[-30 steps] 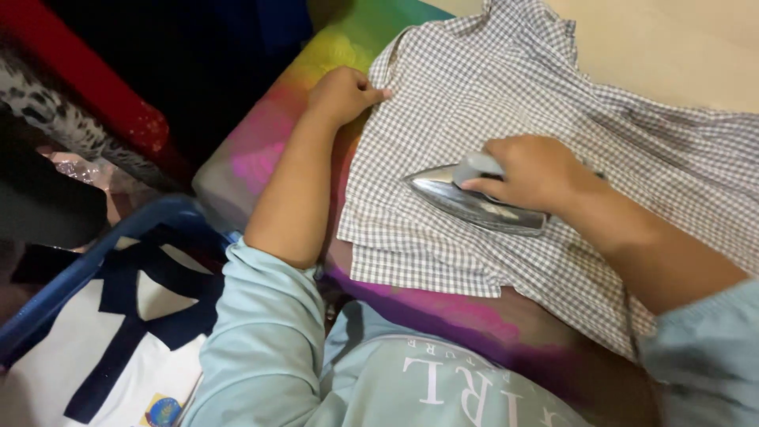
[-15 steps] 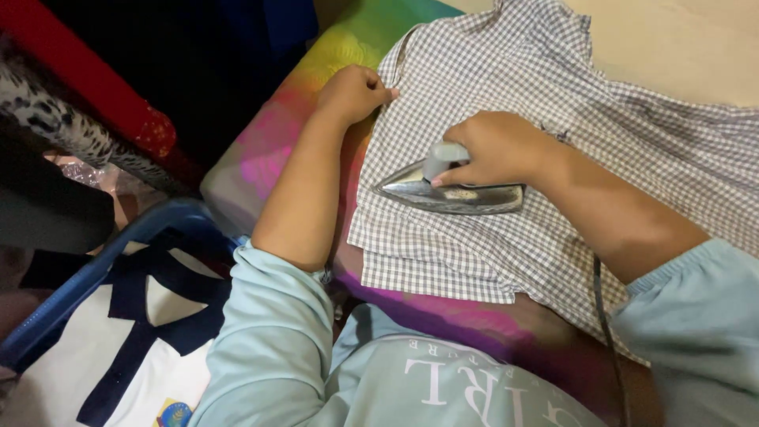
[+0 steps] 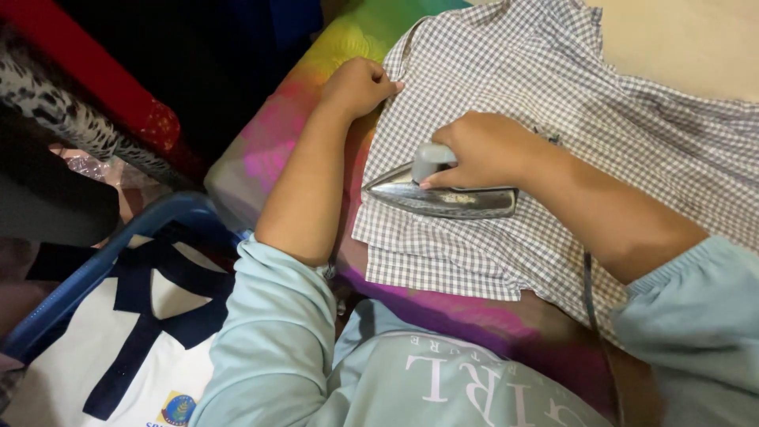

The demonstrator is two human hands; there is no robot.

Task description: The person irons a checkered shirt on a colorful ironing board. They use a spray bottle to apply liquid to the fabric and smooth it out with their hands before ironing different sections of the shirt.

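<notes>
Right hand (image 3: 484, 150) grips the iron (image 3: 443, 194), pressing the checked shirt (image 3: 601, 103); left hand (image 3: 360, 85), closed, pins its edge taut.

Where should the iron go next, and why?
Probably slide the iron on toward the shirt's near left edge: its tip points there, the right hand grips its handle, and the left hand pins that edge flat.
</notes>
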